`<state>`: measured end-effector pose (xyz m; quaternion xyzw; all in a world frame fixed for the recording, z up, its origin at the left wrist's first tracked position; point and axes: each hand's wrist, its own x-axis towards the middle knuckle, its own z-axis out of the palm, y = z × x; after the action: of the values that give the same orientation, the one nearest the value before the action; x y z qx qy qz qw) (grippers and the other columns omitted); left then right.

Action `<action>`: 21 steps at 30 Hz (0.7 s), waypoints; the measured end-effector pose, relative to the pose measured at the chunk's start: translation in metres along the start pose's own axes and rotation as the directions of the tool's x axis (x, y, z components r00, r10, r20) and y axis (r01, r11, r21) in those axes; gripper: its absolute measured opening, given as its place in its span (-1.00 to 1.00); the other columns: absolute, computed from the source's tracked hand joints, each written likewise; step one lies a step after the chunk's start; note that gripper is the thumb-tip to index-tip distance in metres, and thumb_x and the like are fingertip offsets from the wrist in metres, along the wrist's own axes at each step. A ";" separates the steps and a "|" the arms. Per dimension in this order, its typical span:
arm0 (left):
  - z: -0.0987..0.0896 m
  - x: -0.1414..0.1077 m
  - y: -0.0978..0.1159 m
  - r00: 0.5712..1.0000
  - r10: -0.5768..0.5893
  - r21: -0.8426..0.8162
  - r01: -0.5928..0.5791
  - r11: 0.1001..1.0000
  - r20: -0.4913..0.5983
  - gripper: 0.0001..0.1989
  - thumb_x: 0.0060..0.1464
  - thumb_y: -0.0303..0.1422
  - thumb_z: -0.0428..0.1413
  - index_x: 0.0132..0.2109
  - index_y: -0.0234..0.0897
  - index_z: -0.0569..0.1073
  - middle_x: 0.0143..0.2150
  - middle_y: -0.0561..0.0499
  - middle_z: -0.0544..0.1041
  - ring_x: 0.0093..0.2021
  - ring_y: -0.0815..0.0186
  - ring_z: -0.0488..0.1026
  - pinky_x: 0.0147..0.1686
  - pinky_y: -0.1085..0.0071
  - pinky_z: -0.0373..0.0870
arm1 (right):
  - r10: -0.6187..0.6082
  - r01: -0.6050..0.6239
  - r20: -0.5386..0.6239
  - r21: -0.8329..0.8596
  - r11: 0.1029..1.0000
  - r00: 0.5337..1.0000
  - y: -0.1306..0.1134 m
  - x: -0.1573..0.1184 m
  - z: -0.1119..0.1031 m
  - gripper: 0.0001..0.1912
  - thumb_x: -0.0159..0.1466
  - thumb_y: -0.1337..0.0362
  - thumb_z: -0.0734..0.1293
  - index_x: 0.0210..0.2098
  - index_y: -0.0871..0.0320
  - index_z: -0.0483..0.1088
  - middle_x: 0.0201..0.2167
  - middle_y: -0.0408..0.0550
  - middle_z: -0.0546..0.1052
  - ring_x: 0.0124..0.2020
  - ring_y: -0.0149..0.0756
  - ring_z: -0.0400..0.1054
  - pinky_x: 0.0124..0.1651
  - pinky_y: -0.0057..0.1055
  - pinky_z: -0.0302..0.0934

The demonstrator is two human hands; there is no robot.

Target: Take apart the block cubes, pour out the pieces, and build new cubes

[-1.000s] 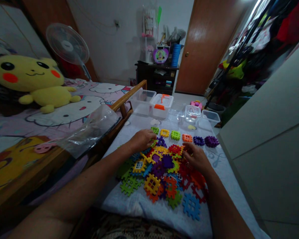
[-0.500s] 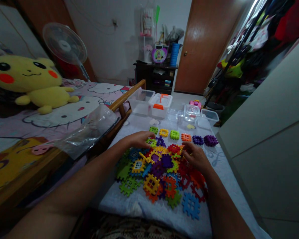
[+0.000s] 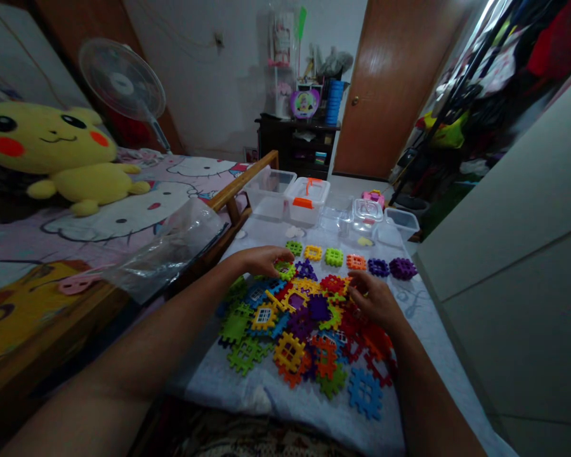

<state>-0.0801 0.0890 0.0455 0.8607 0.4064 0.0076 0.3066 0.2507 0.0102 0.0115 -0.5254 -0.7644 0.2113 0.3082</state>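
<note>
A pile of colourful plastic interlocking blocks lies on the cloth-covered table, with a dark purple square block (image 3: pixel 319 308) and a yellow block (image 3: pixel 290 352) among them. At the pile's far left edge, my left hand (image 3: pixel 265 260) has its fingers and thumb closed around a lime-green interlocking block (image 3: pixel 285 270). My right hand (image 3: pixel 371 295) is at the pile's right side, thumb and fingers apart, beside a red block (image 3: pixel 333 284) and yellow-orange pieces. Its fingertips partly hide those pieces. A purple triangular block (image 3: pixel 306 270) stands between the hands.
Beyond the pile runs a row of small block stacks, including an orange one (image 3: pixel 356 261) and a purple one (image 3: pixel 403 268). Clear plastic boxes (image 3: pixel 271 190) and a lidded box (image 3: pixel 308 200) stand farther back. A wooden bed rail (image 3: pixel 247 181) borders the left side.
My left hand has shifted slightly left and back, and the lime-green block has moved a little with it. My right hand stays almost still.
</note>
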 end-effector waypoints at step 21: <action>-0.002 0.014 0.013 0.996 -0.033 0.099 0.024 0.995 0.085 -0.37 -0.18 -0.56 0.24 0.12 -0.24 0.44 0.08 -0.01 0.55 -0.03 0.23 0.48 -0.06 0.46 0.38 | 0.022 -0.020 -0.065 0.034 0.999 0.998 0.005 0.001 -0.001 -0.68 0.21 0.19 0.26 -0.10 0.18 0.44 -0.40 -0.05 0.57 -0.43 -0.29 0.45 -0.34 -0.36 0.30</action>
<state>-0.0623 0.0935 0.0509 0.8683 0.4048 -0.0540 0.2815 0.2546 0.0132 0.0088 -0.5347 -0.7448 0.2101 0.3396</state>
